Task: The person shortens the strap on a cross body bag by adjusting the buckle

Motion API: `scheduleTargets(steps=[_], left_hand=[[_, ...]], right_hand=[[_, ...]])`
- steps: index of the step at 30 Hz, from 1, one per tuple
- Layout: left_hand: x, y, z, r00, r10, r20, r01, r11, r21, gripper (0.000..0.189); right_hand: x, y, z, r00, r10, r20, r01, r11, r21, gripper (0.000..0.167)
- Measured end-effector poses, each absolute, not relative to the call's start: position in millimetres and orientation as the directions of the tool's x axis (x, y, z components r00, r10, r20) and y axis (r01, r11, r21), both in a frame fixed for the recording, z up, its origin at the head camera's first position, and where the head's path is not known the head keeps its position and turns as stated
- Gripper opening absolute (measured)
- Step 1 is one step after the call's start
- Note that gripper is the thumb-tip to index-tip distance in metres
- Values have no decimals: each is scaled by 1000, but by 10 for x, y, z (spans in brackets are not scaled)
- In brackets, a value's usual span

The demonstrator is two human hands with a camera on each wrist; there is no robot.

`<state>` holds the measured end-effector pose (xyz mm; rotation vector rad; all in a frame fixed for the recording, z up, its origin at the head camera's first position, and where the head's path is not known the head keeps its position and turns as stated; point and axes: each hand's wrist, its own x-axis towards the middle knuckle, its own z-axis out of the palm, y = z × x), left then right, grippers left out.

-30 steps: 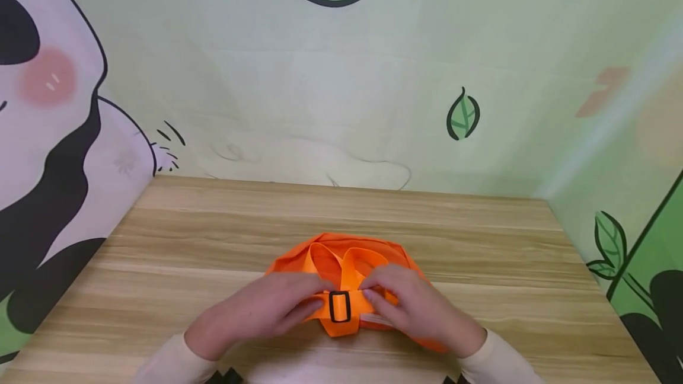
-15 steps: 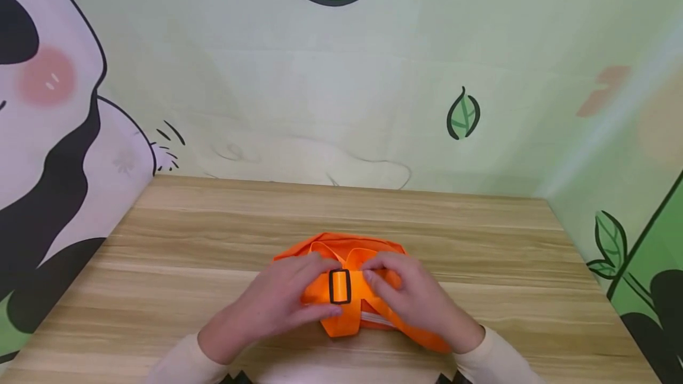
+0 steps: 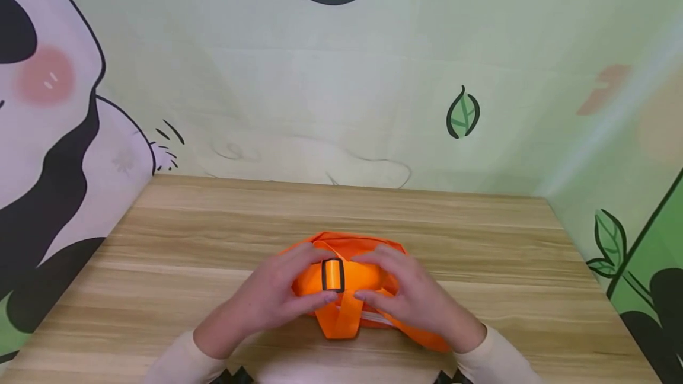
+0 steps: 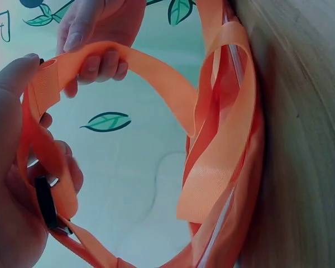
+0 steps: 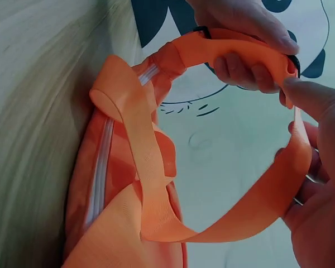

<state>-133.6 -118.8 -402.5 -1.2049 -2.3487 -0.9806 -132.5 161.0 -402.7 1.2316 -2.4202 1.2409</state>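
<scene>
Head cam showed a flattish bright orange fabric bag (image 3: pixel 368 244) on a pale wood-grain table (image 3: pixel 213 224), nr side, approx. centre, partly hidden by two bare hands. A wide orange woven strap (image 3: pixel 365 275) was held up off it in an arch, prob. so the black rectangular plastic buckle (image 3: pixel 342 275) threaded on it faced up, easy to see & reach.

Left hand (image 3: pixel 269 289) was part-closed w/ strap & buckle betw. thumb (nr edge) and fingers (far edge). Right hand (image 3: pixel 416 289) was similarly part-closed, curled round the strap just rt. of the buckle; L wrist cam had its fingertips tucked under the band. Gripping both sides prob. steadied the buckle & gave slack to work w/. Same cam also caught a second black fitting (image 4: pixel 46 204) by the L palm, exact type unclear.

A white zip (image 5: pixel 103 167) ran along the bag. One slack strap loop (image 3: pixel 344 322) flopped toward the person, unheld, prob. b/c it wasn't needed.

Labels: no brand, tag or lettering seen on bag, strap or buckle. Printed wall (image 3: pixel 267 76) had leaf drawings; a thin outline (image 4: pixel 0 27) top L in L wrist cam was cut off, unreadable.
</scene>
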Motion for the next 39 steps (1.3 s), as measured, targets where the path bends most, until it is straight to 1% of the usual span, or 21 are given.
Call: scheduleTargets(steps=[5, 8, 12, 17, 24, 32, 35, 37, 39], left_hand=[[-1349, -1198, -4026, -589, 580, 563, 807, 388, 444, 38], [-1343, -1200, -4014, -607, 576, 548, 793, 386, 471, 38], [-1345, -1201, -4007, -617, 576, 536, 782, 373, 499, 38], [-1346, -1201, -4009, -601, 572, 558, 793, 341, 505, 38], [-1344, -1170, -3983, -580, 561, 591, 809, 313, 497, 37], [-1343, -1180, -3978, -606, 542, 582, 790, 328, 518, 39], [-1358, -1184, -3994, -572, 547, 612, 819, 327, 473, 39], [-1372, -1182, -4001, -535, 555, 637, 844, 315, 434, 38], [-1386, -1181, -4000, -503, 567, 652, 864, 306, 401, 38]], right_hand=[[-1309, 1581, -4028, -624, -591, 511, -753, 279, -596, 42], [-1302, 1566, -4041, -613, -580, 536, -763, 259, -592, 42], [-1291, 1547, -4041, -640, -566, 520, -735, 254, -628, 39], [-1286, 1513, -4041, -671, -559, 488, -697, 249, -672, 37], [-1272, 1468, -4043, -691, -557, 460, -672, 261, -693, 34], [-1247, 1468, -4030, -748, -516, 418, -587, 218, -780, 33], [-1235, 1479, -4027, -761, -500, 414, -573, 218, -790, 34], [-1233, 1486, -4023, -757, -504, 415, -579, 223, -785, 35], [-1238, 1493, -4020, -739, -517, 432, -611, 244, -753, 37]])
